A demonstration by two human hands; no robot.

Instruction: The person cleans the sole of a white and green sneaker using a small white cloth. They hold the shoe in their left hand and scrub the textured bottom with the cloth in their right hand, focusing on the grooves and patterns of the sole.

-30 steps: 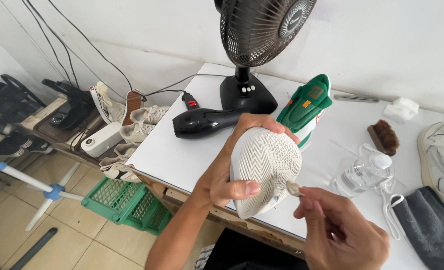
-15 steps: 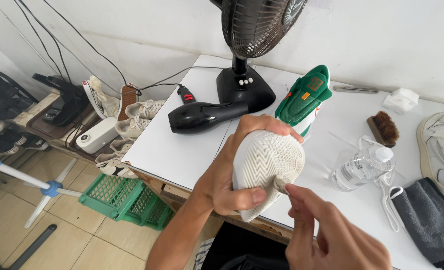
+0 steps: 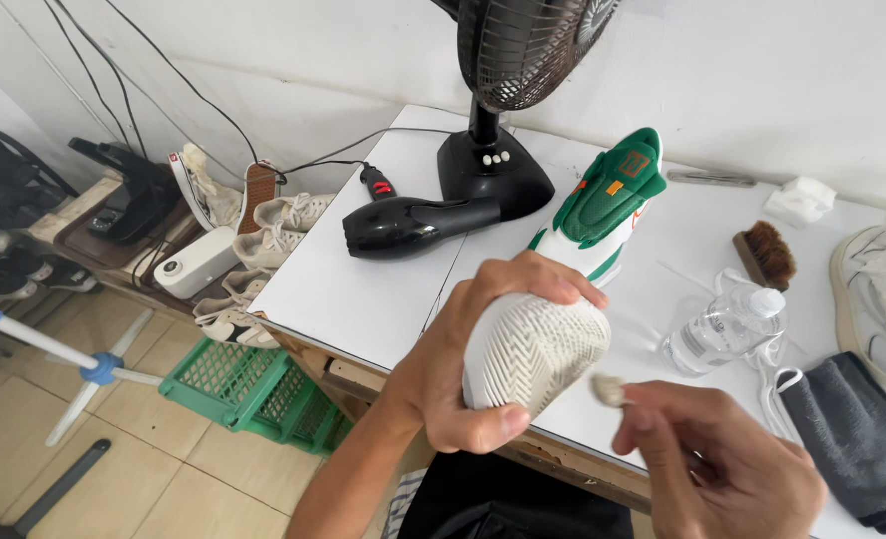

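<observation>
My left hand (image 3: 473, 374) grips a white shoe (image 3: 535, 349) turned sole-up, its zigzag tread facing me, above the near edge of the white table (image 3: 363, 289). My right hand (image 3: 722, 464) is low at the right, its fingertips pinching a small grey-white wad (image 3: 609, 389) that touches the sole's right edge. A matching green and white shoe (image 3: 603, 205) lies on the table just behind the held one.
A black hair dryer (image 3: 413, 222) and a black fan (image 3: 508, 110) stand at the back. A clear bottle (image 3: 727, 324), a brown brush (image 3: 765, 255), a dark cloth (image 3: 852, 439) and another white shoe (image 3: 877, 299) lie at right. A green crate (image 3: 248, 384) and several shoes sit at floor left.
The shoe has turned a little in my left hand. My right hand has shifted rightward with the small wad, from the heel area to the sole's right edge.
</observation>
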